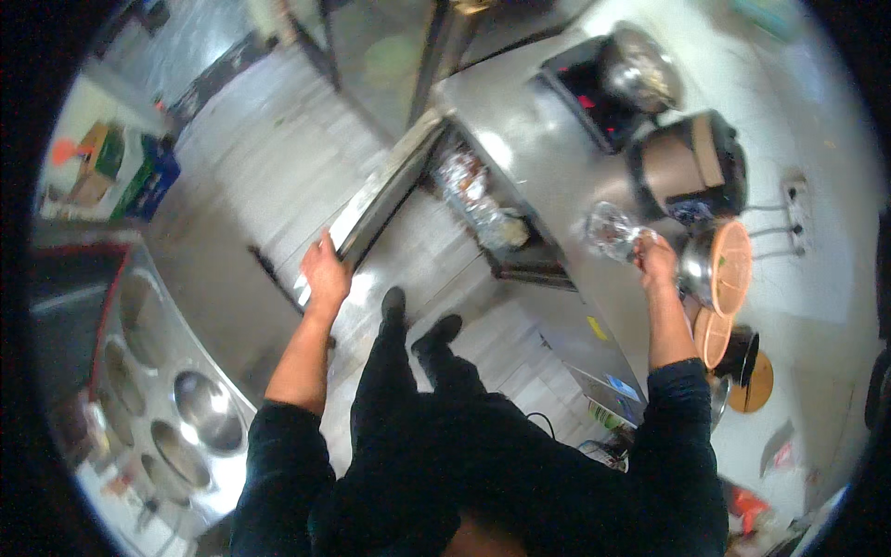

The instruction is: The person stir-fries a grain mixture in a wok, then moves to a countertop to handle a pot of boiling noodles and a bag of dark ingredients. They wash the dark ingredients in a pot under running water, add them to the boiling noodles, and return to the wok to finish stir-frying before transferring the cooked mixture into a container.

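My left hand [326, 277] grips the edge of an opened door [379, 184] on a stainless steel undercounter cabinet, probably a refrigerator. Inside the opening, several plastic-wrapped items [473, 188] lie close together; what they contain is unclear. Over the steel countertop [518, 150], my right hand [656, 261] holds a crumpled clear plastic bag [609, 226] by one end. Its contents, if any, cannot be made out. Just beyond that hand, a steel bowl [692, 268] stands against an orange mesh basket [732, 268].
On the countertop are a black induction cooker [574, 87] with a steel pot [637, 66], and a rice cooker [672, 163]. Cords run to a wall socket [795, 216]. A steel counter [233, 390] with several round wells is at left. Cartons [104, 163] stand at far left.
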A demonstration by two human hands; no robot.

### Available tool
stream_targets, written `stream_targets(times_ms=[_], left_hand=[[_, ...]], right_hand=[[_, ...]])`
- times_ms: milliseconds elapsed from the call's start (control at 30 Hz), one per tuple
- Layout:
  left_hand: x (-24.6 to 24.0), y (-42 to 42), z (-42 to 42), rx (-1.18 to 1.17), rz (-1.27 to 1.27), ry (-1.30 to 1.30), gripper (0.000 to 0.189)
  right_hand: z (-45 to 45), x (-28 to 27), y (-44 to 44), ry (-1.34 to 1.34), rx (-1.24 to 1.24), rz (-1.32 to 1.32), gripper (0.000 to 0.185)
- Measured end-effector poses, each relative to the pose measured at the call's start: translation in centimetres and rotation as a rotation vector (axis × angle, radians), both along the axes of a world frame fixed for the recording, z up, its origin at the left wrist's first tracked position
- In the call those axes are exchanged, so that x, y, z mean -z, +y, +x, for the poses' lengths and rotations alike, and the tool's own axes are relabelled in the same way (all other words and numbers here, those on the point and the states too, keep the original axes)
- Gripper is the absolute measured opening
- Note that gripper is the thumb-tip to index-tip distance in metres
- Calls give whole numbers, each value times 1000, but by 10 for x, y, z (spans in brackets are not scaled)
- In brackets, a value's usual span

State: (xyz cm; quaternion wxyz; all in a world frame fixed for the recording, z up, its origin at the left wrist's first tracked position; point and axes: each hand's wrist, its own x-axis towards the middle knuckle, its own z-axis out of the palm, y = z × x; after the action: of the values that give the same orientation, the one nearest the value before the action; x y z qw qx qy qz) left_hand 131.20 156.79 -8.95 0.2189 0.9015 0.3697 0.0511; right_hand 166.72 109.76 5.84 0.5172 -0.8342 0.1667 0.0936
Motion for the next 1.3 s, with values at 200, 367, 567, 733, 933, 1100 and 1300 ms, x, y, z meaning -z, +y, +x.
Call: stream_targets(times_ms=[200,367,567,733,933,1100,1300], left_hand=[[-3,-56,-6,110,-256,140,79],[-58,-140,47,394,-157,-65,64],[-124,-254,213,840,-195,-460,31],[-136,-323,313,1008,-161,-532,31],[-130,-346,358,1160,-105,-314,39],[-113,-349,380,1177,-252,-342,50],[-110,-332,395,1262,-462,-235,49]], right_hand=[[8,-24,-6,-59,61,209,10],[3,-48,-19,-101,-63,354,12],[2,-34,-62,-239,-126,312,9],[-19,9,-55,-316,-188,-120,36],[-2,2,-22,-500,-283,-230,22],[15,-17,-21,-492,-200,-221,24],[9,2,-15,-301,-162,-128,21]])
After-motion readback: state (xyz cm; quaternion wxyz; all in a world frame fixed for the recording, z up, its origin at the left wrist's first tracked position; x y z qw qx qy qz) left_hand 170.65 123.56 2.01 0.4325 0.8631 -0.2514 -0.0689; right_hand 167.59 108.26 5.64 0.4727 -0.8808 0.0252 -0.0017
